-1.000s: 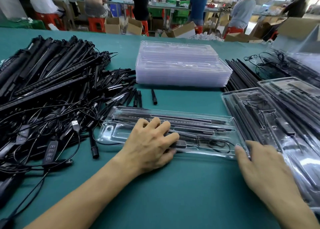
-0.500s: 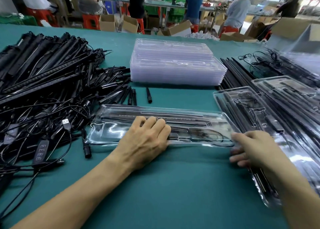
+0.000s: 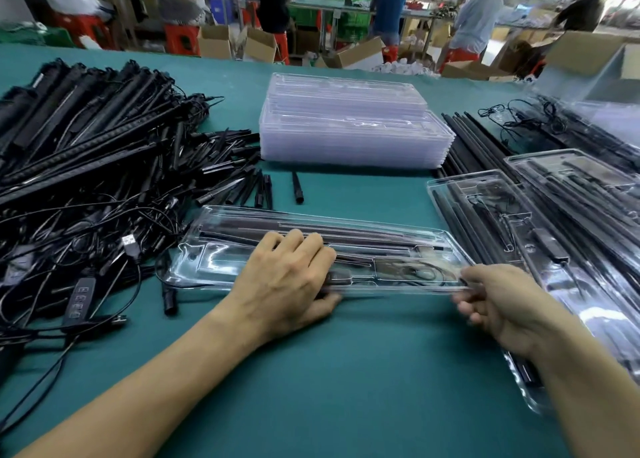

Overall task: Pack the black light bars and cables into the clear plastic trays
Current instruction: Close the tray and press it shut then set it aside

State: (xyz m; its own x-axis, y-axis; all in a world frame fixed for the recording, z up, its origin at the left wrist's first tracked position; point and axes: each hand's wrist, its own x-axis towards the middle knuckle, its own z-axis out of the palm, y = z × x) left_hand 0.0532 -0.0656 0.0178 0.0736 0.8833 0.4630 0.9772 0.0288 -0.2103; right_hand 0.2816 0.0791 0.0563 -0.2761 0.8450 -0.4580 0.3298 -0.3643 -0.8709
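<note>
- Head view, position: the tray (image 3: 214, 263) lies on the surface (image 3: 346, 371) directly ahead of the person. Its long axis runs left to right, with the right end angled slightly toward the near side.
- Head view, contents: bars (image 3: 363, 236) occupy the far channels. A coiled cable (image 3: 415, 272) sits in the near right pocket. The tray appears fully loaded.
- Head view, left hand (image 3: 287, 277): it lies palm down over the tray's middle, nearer the left end. The fingers (image 3: 311, 246) bend across the top onto the bars. The thumb meets the near rim, so the hand clamps the tray.
- Head view, right hand (image 3: 502, 302): it is at the tray's near right corner and is motion-blurred. The thumb lies on the rim and the other fingers curl beneath, which reads as a pinch on the rim. Exact contact cannot be confirmed.
- Key relation: each hand takes one end of the long axis. The packed trays (image 3: 540, 243) lie just beside the right end, so the right hand is nearer that destination.
- Judgement: the next move is probably a transfer to the right. Keep the tray level so that the bars and cable remain seated.
- Supplies: the tray stack (image 3: 353, 128) stands beyond the tray. The loose pile (image 3: 86, 153) of bars and cables lies to the left.
</note>
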